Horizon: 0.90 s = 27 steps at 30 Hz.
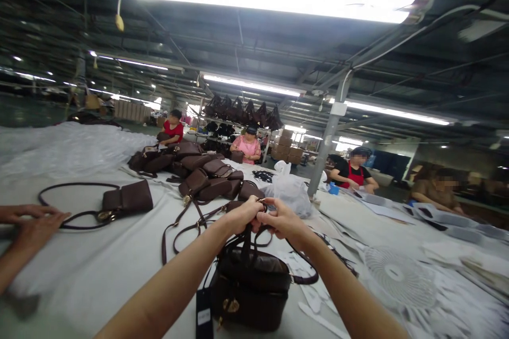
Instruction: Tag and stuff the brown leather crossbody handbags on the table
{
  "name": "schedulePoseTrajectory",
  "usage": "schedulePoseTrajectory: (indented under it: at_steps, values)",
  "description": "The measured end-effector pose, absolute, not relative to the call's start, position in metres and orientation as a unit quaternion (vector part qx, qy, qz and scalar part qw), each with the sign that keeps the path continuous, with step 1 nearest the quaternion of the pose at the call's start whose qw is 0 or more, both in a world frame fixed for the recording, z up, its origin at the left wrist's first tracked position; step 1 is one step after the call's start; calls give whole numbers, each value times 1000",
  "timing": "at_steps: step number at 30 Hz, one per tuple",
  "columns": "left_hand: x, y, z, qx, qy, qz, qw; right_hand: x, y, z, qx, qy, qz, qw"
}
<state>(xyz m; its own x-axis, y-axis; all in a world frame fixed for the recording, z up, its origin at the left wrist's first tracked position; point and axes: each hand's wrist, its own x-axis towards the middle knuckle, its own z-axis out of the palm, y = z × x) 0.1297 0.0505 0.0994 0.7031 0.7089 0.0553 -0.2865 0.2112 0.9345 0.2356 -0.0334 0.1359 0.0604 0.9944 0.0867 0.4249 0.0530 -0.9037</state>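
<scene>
A dark brown leather handbag [254, 286] with gold fittings stands upright on the table in front of me, its handles raised. A black hang tag [204, 312] with a white label hangs at its left side. Above the bag, my left hand [247, 214] is closed on a thin dark strap. Close against it, my right hand [280, 217] has its fingers bent and pinched on the same strap. The strap end between the fingertips is mostly hidden. On the right, a strap loop [308, 278] joins the bag by a metal ring.
Brown bags [207, 172] lie heaped beyond my hands, with a white plastic bag [292, 193] beside them. A co-worker's hands [37, 228] touch the strap of a small brown bag [127, 204] at left. A white fan [397, 275] is at right, near a metal post [328, 143]. Several people work farther back.
</scene>
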Motion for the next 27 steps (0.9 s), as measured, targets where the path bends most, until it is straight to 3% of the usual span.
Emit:
schedulePoseTrajectory:
  at_steps: [8,13,20,24,27]
  values:
    - [113,36,123,604,149,263,738,244,-20,129,-507,-654,325,457]
    - [93,27,107,673,108,229,695,261,-20,129,-529,-657,310,439]
    - [82,16,86,598,156,150,772,272,-34,131,-561,-689,281,362]
    - [89,20,88,601,180,141,766,321,-47,135,-660,-663,165,313]
    - [93,26,82,579,187,158,778,369,-79,105,-766,-599,99,213]
